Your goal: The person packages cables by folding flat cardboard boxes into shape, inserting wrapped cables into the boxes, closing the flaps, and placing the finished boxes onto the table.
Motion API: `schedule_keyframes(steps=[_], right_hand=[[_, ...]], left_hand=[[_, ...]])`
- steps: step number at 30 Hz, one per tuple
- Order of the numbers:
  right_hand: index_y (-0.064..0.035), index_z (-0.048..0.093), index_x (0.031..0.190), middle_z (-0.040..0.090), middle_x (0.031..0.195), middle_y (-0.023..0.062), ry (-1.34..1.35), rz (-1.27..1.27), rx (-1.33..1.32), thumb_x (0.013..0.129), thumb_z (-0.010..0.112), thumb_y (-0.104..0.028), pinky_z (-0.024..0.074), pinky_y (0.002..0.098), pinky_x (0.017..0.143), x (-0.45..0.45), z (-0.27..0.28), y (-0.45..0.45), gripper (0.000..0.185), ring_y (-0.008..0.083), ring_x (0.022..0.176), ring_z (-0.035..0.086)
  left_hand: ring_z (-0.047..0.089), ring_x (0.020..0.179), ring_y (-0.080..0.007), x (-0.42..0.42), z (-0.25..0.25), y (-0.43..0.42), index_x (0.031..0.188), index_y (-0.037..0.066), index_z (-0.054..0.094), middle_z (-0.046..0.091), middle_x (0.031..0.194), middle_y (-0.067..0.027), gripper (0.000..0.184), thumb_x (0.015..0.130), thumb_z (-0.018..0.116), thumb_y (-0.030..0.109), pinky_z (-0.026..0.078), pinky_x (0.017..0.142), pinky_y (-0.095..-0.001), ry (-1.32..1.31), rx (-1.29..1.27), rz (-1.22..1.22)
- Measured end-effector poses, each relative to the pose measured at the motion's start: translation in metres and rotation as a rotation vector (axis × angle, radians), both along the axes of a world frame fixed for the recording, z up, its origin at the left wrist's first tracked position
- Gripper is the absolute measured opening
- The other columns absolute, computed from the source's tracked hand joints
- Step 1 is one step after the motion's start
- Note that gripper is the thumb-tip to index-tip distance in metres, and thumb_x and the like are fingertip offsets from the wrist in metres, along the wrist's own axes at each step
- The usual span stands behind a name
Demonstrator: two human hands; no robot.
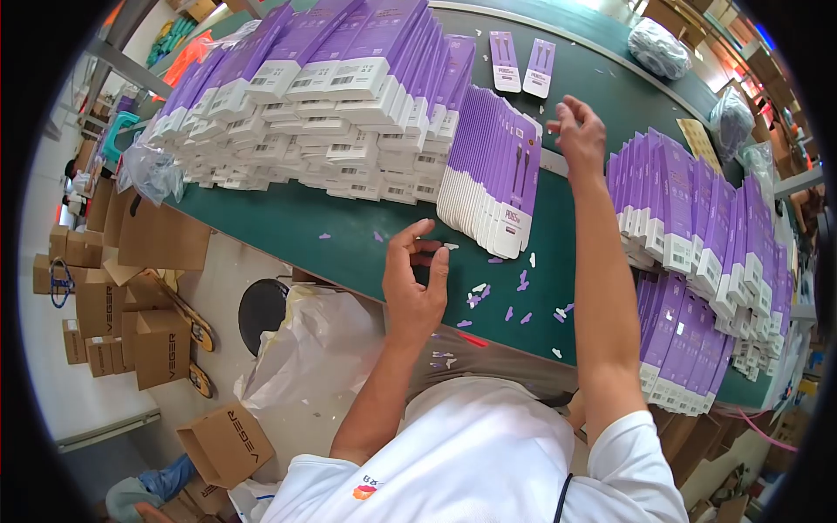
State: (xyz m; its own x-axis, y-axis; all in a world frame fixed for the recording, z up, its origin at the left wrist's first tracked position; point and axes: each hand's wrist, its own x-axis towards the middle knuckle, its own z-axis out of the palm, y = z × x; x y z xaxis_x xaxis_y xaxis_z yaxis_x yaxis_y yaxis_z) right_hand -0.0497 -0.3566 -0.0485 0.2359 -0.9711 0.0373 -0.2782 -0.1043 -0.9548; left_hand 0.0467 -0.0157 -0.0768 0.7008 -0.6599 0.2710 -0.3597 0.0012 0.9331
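Note:
My left hand is over the front edge of the green table, fingers curved and apart, close to a small white cutout. To the right, my right hand is raised beside the upper right end of a fanned row of purple and white boxes, its fingers bent and apart with nothing visible between them. The row's front box shows a cable picture. Two single boxes lie side by side beyond the row. Small purple and white cutouts are scattered in front of it.
A tall pile of purple and white boxes stands at the left, and more stacks at the right. Wrapped plastic bundles lie at the back. Cardboard boxes, a black round stool and a white bag are below.

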Motion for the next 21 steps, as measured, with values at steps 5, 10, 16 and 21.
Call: schedule_keyframes(steps=[5, 10, 16, 21], right_hand=[[0.0061, 0.047, 0.165, 0.051, 0.168, 0.0322, 0.373, 0.538, -0.548, 0.082, 0.096, -0.058, 0.0405, 0.0526, 0.129, -0.055, 0.012, 0.153, 0.116, 0.0440, 0.159, 0.049], [0.0042, 0.050, 0.163, 0.053, 0.167, 0.0288, 0.589, 0.494, -0.658, 0.087, 0.094, -0.045, 0.0429, 0.0518, 0.128, -0.088, -0.001, 0.201, 0.100, 0.0411, 0.158, 0.051], [0.0098, 0.060, 0.153, 0.075, 0.139, 0.0272, 0.480, 0.253, -0.764, 0.097, 0.079, -0.003, 0.0619, 0.0468, 0.095, -0.125, 0.017, 0.224, 0.060, 0.0401, 0.111, 0.079], [0.0091, 0.063, 0.150, 0.073, 0.141, 0.0282, 0.188, 0.395, -0.989, 0.093, 0.080, 0.000, 0.0628, 0.0450, 0.096, -0.139, 0.035, 0.261, 0.061, 0.0393, 0.116, 0.077]], left_hand=[[0.071, 0.111, -0.0169, 0.001, -0.002, -0.001, 0.145, 0.002, 0.061, 0.070, 0.141, -0.0103, 0.036, 0.112, 0.069, 0.012, 0.058, 0.092, -0.0307, -0.016, -0.003, 0.011], [0.070, 0.107, -0.0152, -0.003, 0.003, -0.001, 0.145, 0.002, 0.059, 0.071, 0.133, -0.0093, 0.035, 0.112, 0.069, 0.010, 0.058, 0.091, -0.0294, -0.011, -0.051, -0.001], [0.065, 0.098, -0.0121, -0.020, 0.006, 0.024, 0.137, 0.005, 0.055, 0.067, 0.122, -0.0071, 0.030, 0.111, 0.069, 0.005, 0.056, 0.083, -0.0305, 0.162, -0.268, -0.088], [0.066, 0.138, -0.0285, -0.044, 0.060, 0.008, 0.173, 0.000, 0.030, 0.061, 0.154, -0.0222, 0.092, 0.111, 0.066, 0.058, 0.059, 0.112, -0.0415, 0.734, -0.311, -0.463]])
